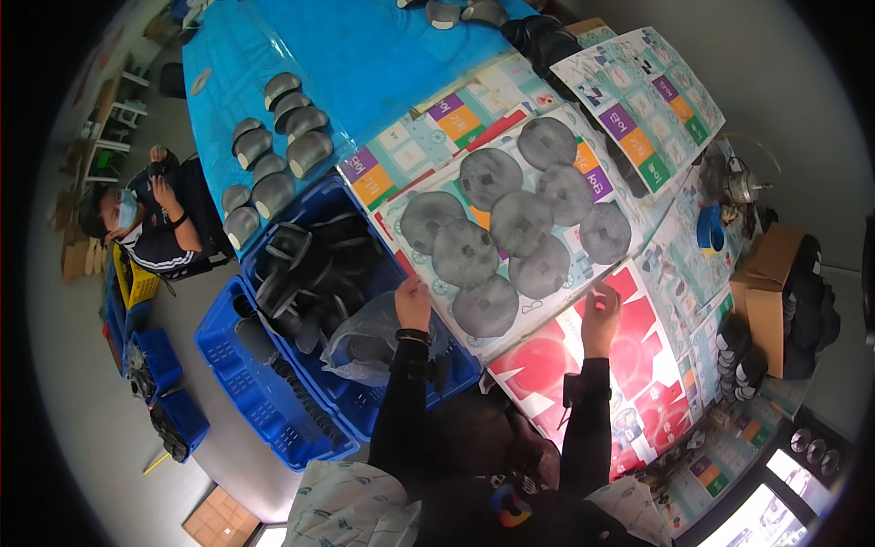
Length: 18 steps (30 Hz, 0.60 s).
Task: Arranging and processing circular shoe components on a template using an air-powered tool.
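My left hand (413, 305), fingers curled, is at the left edge of a white printed board (408, 193); what it holds, if anything, is hidden. My right hand (601, 317), also curled in, hovers by the board's near edge above a red-and-white printed sheet (538, 351). I cannot make out anything between its fingers. Several flat grey round fabric-like pieces lie on the board, some overlapping. One round piece (485, 306) is nearest my hands, and another (605, 233) is at the right. Most have a darker square patch in the middle.
Left of me, a blue crate (460, 372) holds dark curved pieces and a clear plastic bag (365, 351). Another blue crate (219, 339) adjoins it. Grey domed pieces (310, 152) stand on a blue-covered table (365, 55). A masked person (169, 214) sits at far left. A cardboard box (764, 296) stands right.
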Each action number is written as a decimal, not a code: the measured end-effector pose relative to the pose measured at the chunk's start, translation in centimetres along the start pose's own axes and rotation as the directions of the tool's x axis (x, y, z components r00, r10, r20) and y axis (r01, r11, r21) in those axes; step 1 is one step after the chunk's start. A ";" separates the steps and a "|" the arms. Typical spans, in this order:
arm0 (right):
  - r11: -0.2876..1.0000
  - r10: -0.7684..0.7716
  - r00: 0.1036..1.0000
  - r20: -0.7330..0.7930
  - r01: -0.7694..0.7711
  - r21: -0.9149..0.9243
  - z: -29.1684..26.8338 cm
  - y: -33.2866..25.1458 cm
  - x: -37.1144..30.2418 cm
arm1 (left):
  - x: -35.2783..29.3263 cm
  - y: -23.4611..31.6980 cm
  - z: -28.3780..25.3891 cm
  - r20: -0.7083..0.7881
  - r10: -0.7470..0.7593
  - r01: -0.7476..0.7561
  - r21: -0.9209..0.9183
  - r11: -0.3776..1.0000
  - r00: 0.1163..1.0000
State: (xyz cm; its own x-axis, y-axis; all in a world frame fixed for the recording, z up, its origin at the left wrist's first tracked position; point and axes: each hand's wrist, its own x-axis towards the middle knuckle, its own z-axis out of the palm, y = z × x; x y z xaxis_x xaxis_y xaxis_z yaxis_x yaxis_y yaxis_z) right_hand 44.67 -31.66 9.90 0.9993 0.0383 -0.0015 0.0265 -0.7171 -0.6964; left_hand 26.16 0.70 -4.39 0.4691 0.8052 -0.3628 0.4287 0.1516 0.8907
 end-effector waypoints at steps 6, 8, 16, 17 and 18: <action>0.994 -0.022 0.999 -0.024 0.024 0.107 -3.5 2.1 -1.7 | -0.8 4.5 -0.2 0.299 -0.320 0.425 -0.420 0.802 0.899; 0.993 0.050 0.999 0.000 -0.050 0.109 -4.8 3.1 -2.3 | -0.9 5.7 -0.1 0.515 -0.275 0.505 -0.382 0.774 0.812; 0.989 0.070 0.996 0.059 -0.077 0.126 -7.2 4.3 -3.4 | -1.0 5.4 -2.3 0.734 -0.135 0.505 -0.310 0.805 0.666; 0.987 0.081 0.995 0.051 -0.087 0.132 -7.7 4.8 -3.4 | -1.3 5.6 -2.5 0.743 -0.109 0.503 -0.331 0.798 0.661; 0.985 0.092 0.995 0.049 -0.098 0.141 -8.0 5.0 -3.6 | -1.9 5.9 -3.1 0.735 -0.119 0.511 -0.335 0.792 0.667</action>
State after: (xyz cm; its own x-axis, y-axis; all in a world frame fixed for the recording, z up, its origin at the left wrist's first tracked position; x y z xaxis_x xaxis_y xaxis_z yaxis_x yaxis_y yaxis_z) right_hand 41.44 -40.91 12.16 0.9949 0.0065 -0.1009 -0.0758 -0.6124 -0.7869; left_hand 25.39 1.81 2.39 0.8296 0.0979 -0.5497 0.3201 0.7233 0.6119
